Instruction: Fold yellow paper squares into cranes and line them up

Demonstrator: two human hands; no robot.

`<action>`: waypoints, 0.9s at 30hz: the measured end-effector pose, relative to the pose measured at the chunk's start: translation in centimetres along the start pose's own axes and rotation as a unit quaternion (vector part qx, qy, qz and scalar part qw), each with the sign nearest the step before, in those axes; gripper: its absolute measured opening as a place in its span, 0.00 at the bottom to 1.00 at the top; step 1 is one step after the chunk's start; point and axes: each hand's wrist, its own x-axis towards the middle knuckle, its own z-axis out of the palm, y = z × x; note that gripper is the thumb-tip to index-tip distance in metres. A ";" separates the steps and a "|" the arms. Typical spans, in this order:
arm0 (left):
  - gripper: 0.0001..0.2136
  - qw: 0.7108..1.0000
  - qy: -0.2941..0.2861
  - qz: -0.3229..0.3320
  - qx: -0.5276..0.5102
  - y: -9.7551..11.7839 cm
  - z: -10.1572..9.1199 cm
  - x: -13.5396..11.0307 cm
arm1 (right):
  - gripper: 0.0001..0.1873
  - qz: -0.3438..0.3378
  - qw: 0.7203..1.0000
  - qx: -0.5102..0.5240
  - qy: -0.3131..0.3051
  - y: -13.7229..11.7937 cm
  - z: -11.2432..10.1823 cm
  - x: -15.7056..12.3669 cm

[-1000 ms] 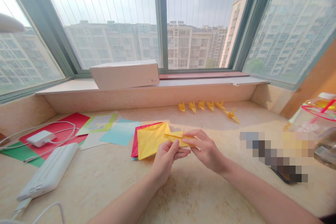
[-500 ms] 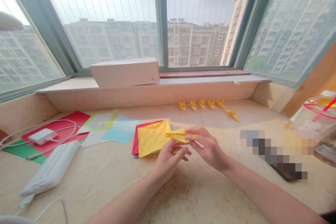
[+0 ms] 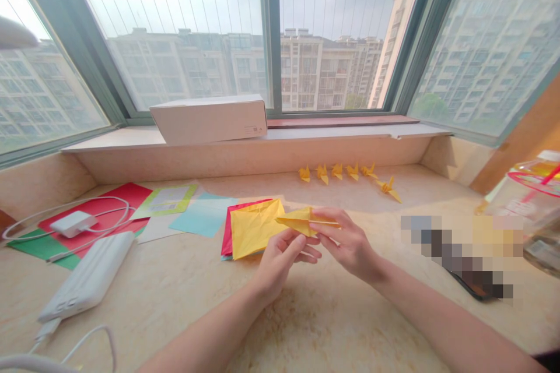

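A folded piece of yellow origami paper [image 3: 296, 221] is held up between my two hands, above the counter. My left hand [image 3: 284, 256] pinches its lower edge between thumb and fingers. From the right, my right hand [image 3: 345, 239] grips the other end, with a thin yellow strip showing between its fingers. Just behind and left of my left hand lies a stack of square sheets, a creased yellow sheet [image 3: 251, 230] on top and a red sheet [image 3: 226, 233] sticking out beneath. Several folded yellow paper cranes [image 3: 322, 173] stand in a row near the back ledge.
Coloured paper [image 3: 203, 215], a white charger [image 3: 72, 224] with its cable and a white power bank [image 3: 90, 277] lie on the left. A white box [image 3: 210, 120] rests on the sill. To the right are a blurred-out phone [image 3: 475, 288] and a plastic cup [image 3: 520, 201].
The folded yellow paper has tilted slightly, and a flap on its right side stands out more between my right fingers. Both hands keep hold, with small finger shifts.
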 end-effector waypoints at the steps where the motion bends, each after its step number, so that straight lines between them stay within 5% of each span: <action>1: 0.18 1.000 -0.012 0.006 -0.008 0.0 0.0 0.0 | 0.23 -0.007 1.000 -0.007 -0.007 0.0 -0.1 0.1; 9: 0.15 0.997 0.065 0.028 -0.007 -0.5 -0.2 0.6 | 0.21 -0.070 0.994 0.009 -0.083 -0.7 -0.7 0.8; 16: 0.18 0.995 0.045 0.044 0.080 -1.1 -0.6 0.9 | 0.12 0.069 0.995 0.079 -0.002 -0.7 0.3 0.2; 20: 0.16 0.981 0.052 0.089 0.166 -1.4 -0.7 0.7 | 0.15 0.151 0.982 0.107 0.028 -0.6 0.9 0.1; 27: 0.14 0.972 0.067 0.104 0.198 -1.4 -0.9 0.6 | 0.05 0.108 0.991 0.079 -0.004 -0.8 0.6 0.3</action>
